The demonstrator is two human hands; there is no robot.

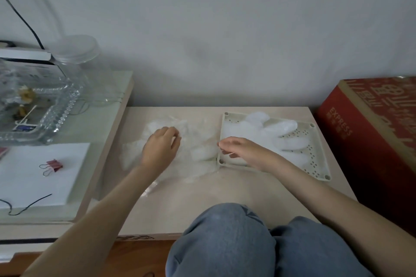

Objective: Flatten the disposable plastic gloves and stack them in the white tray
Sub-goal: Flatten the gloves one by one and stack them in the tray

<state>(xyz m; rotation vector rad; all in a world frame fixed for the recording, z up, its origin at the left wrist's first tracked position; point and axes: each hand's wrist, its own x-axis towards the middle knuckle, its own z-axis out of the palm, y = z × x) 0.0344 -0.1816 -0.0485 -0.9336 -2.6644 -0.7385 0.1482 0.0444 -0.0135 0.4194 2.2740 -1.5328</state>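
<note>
**A:** Head view first. Where are the gloves?

**B:** In two places. The loose gloves (198, 141) lie in a crumpled, see-through heap on the pale counter (225, 186), just left of the white tray (234, 120). The heap is too rumpled to show a direction or a long axis.

**A:** And in the tray?

**B:** A flattened glove (270, 135) lies inside it. Its long axis runs left to right across the tray. The fingers are spread and point right, toward the red carton (371, 141), and the cuff end is at the tray's left side. One finger lies over the tray's far rim. I cannot tell whether there is more than one layer.

**A:** The hands?

**B:** The left hand (161, 148) is on the left part of the heap, its fingers curled down into the plastic and gripping it. The right hand (238, 152) is over the tray's near-left corner with its fingers curled. Its thumb and forefinger tips meet at the tray's left rim. I cannot tell whether any film is pinched between them.

**A:** Anything around them?

**B:** A raised surface on the left carries a glass dish (33, 114) and a white pad (33, 186) with a red binder clip (53, 165) on it. The person's knees (225, 243), in blue jeans, show at the bottom edge.
</note>
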